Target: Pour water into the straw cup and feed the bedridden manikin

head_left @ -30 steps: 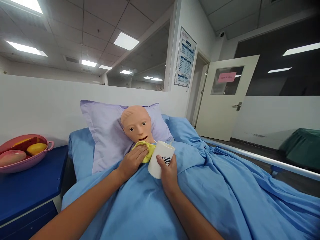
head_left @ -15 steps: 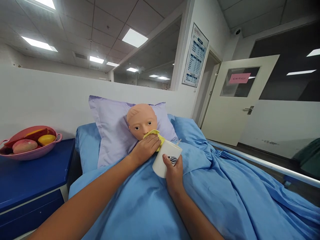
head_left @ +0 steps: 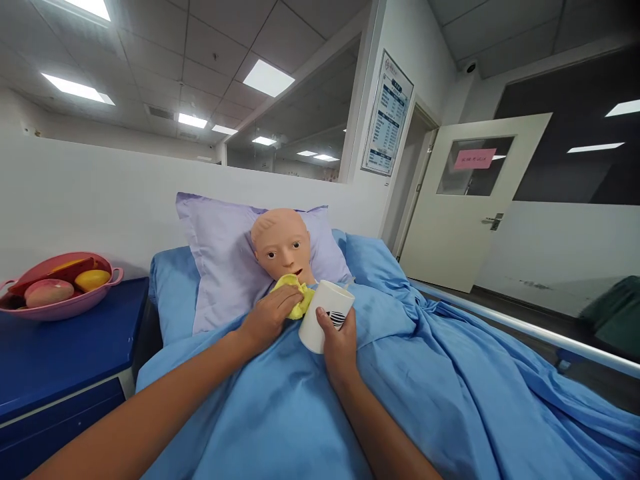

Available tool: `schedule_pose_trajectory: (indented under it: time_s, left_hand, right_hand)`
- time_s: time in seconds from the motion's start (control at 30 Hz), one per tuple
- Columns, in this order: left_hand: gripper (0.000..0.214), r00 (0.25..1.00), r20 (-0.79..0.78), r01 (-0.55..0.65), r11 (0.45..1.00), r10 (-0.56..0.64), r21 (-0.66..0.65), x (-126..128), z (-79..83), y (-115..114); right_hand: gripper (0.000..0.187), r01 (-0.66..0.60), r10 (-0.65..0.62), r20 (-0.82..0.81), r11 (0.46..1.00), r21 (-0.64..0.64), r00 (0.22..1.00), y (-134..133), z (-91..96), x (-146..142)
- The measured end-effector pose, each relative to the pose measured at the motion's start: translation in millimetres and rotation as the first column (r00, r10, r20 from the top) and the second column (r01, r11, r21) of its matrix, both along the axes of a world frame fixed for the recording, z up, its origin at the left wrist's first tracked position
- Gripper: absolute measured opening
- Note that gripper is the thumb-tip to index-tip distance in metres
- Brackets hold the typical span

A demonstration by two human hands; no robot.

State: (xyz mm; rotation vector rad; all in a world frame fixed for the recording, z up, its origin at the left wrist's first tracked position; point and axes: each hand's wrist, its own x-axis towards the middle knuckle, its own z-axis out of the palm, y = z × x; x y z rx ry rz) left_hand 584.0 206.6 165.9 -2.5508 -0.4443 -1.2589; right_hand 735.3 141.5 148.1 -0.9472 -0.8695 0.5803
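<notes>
The person's left hand (head_left: 267, 317) is closed around a bunched yellow cloth (head_left: 296, 297) and holds it just under the chin of the manikin (head_left: 280, 243), at about 6 o'clock from its mouth. There the cloth lies between the face and the blue sheet (head_left: 440, 380), seemingly as a guard for the bedding. The right hand (head_left: 341, 339) wraps its fingers round the lower half of the white cup (head_left: 320, 319), with the thumb on the near side beside a dark striped mark. This low grip leaves the rim free. The cup is tipped slightly toward the head and touches the cloth from its 3 o'clock side. It is plain, matte and wide-mouthed, and its contents cannot be seen. The manikin's head rests on a lilac pillow (head_left: 220, 257). At 9 o'clock from the bed, a blue cabinet (head_left: 60, 360) bears a pink bowl (head_left: 75, 309) of fruit (head_left: 49, 292).
</notes>
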Motion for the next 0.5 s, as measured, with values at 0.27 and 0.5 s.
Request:
schedule_pose_trajectory:
  time_s: [0.27, 0.5]
  left_hand:
    - [0.036, 0.997, -0.037, 0.073, 0.996, -0.072, 0.042, 22, 52.1, 14]
    - [0.036, 0.997, -0.081, 0.001, 1.0, 0.0, 0.006, 11, 12.4, 22]
  right_hand:
    - [0.055, -0.003, 0.003, 0.005, 1.0, -0.001, 1.0, 1, -2.5, 2]
    - [0.051, 0.018, -0.018, 0.033, 1.0, -0.003, 0.999, -2, 0.0, 1]
